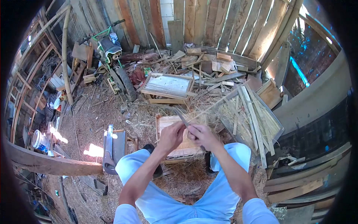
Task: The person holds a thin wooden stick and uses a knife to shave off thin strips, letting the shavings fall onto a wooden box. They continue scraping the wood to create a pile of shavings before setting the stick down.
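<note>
- Your left hand (pixel 170 136) and right hand (pixel 203 136) meet at the centre of the frame, just above your knees. Both are closed tight. The left seems to pinch the near end of a thin bamboo strip (pixel 218 103), and the right seems to be wrapped around the handle of a knife (pixel 182 118).
- The blade points to the upper left. The strip runs off to the upper right, over the straw.
- The blade sits at the near end of the strip, so I judge most of its length is not yet worked.
- A heap of slivers (pixel 253 119) at the right of the frame suggests a good many pieces are already cut.
- A low wooden board (pixel 166 122) lies under your hands, with shavings around it.
- Above the centre lies a wooden frame (pixel 167 86), and behind it are scrap planks (pixel 209 63) against the fence.
- At the upper left stands a small motorbike (pixel 113 56), and a bamboo pole (pixel 66 56) leans nearby.
- A grey tool (pixel 112 149) lies beside your left knee, and a white bucket (pixel 37 139) sits at the left edge.
- The far end of the strip reaches towards the heap and could snag there.
</note>
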The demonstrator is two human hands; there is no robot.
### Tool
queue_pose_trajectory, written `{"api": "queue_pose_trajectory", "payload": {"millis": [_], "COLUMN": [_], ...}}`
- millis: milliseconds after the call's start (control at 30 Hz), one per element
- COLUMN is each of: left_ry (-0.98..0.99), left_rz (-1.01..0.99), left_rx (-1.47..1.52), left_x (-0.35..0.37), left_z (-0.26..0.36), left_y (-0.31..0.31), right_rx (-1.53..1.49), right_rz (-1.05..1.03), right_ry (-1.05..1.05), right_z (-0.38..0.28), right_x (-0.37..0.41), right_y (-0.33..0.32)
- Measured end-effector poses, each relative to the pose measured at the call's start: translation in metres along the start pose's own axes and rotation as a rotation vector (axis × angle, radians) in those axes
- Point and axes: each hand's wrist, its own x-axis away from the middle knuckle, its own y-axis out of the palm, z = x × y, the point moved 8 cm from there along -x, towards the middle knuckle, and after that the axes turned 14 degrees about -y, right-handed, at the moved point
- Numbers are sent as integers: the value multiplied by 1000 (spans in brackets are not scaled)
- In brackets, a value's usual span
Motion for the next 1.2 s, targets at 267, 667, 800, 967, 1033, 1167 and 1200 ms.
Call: {"api": "queue_pose_trajectory", "payload": {"millis": [267, 667, 800, 967, 1033, 1167, 1200], "left_ry": [-53, -94, -163, -203, -151, -196, -257], "left_rz": [-55, -32, -108, -54, -18, -74, -89], "left_rx": [38, 24, -41, -54, -38, -86, -126], "left_x": [-2, 0, 0, 17, 9, -7, -8], "left_z": [0, -2, -11, -37, -48, -49, -51], "left_y": [5, 1, 4, -25, -30, -13, -13], "right_rx": [171, 302, 324, 92, 137, 228, 296], "right_rz": [-16, -8, 3, 335, 329, 336, 322], "right_ry": [-67, -88, -102, -286, -244, -299, -379], "right_z": [-23, -27, -20, -86, -71, -46, -48], "right_x": [-3, -7, -14, -4, 0, -13, -18], "right_y": [-11, -17, -20, -106, -88, -71, -65]}}
